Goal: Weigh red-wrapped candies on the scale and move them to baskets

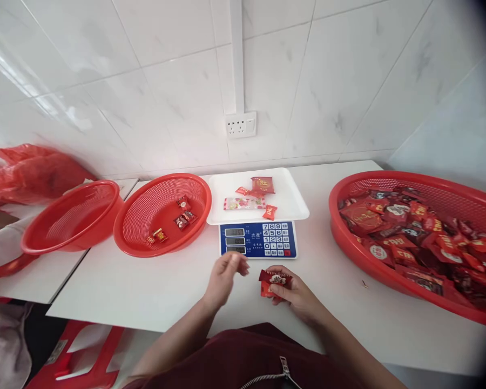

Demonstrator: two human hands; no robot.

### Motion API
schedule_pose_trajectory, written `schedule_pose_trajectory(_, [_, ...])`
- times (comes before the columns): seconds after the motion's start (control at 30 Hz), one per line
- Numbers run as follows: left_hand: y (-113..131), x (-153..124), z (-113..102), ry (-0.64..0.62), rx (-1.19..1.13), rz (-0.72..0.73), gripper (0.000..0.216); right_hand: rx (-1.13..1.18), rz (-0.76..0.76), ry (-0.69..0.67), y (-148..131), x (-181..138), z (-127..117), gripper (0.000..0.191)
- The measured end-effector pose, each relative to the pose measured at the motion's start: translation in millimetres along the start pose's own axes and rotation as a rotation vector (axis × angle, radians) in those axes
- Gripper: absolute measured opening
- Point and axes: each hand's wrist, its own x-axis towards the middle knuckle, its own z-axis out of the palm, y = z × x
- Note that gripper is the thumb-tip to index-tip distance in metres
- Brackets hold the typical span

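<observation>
Just in front of the scale, my left hand (pixel 224 275) hovers with its fingers loosely bent and apart, and nothing shows in them. My right hand (pixel 295 294) pinches a few wrapped candies (pixel 276 277), a dark red wrapper above a brighter red one. Beyond both hands stands a blue-panelled digital scale (pixel 257 239) with a white tray (pixel 294 202). On that tray lie a larger red packet (pixel 263 185), a pink-and-white stick packet (pixel 244 203) and small red candies (pixel 269 212). The digits on the display are too blurred to read.
At the right, a large red basket (pixel 335 210) is heaped with wrapped candies. Left of the scale, another red basket (pixel 123 216) holds several candies. Farther left are a third red basket (pixel 71 216), red plastic bags (pixel 36 173) and part of a person (pixel 4 340). A tiny scrap (pixel 365 284) lies on the table.
</observation>
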Motion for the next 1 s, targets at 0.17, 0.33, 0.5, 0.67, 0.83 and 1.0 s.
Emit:
schedule_pose_trajectory(0.17, [26.0, 22.3, -41.5, 0.276, -0.316, -0.067, 0.053, 0.066, 0.071, -0.045, -4.7, -0.5, -1.5, 0.029])
schedule_pose_trajectory(0.33, [38.1, 32.4, -76.0, 0.282, -0.4, -0.266, 0.068, 0.059, 0.078, -0.052, -7.0, -0.5, -1.8, 0.03])
schedule_pose_trajectory(0.5, [43.5, 40.7, -103.6, 0.448, -0.39, -0.176, 0.067, 0.053, 0.059, -0.042, -9.6, -2.9, -1.4, 0.028])
schedule_pose_trajectory(0.67, [58.9, 33.6, -86.3, 0.315, -0.317, -0.057, 0.044, 0.059, 0.057, -0.048, -11.7, -2.9, 0.3, 0.027])
schedule_pose_trajectory(0.83, [64.3, 21.1, -26.0, 0.005, -0.234, -0.052, 0.055, 0.064, 0.055, -0.061, -12.4, -2.2, 1.6, 0.028])
schedule_pose_trajectory(1.0, [67.3, 26.5, 0.5, -0.112, -0.273, -0.093, 0.05, 0.077, 0.044, -0.061, -14.0, -3.8, 2.7, 0.029])
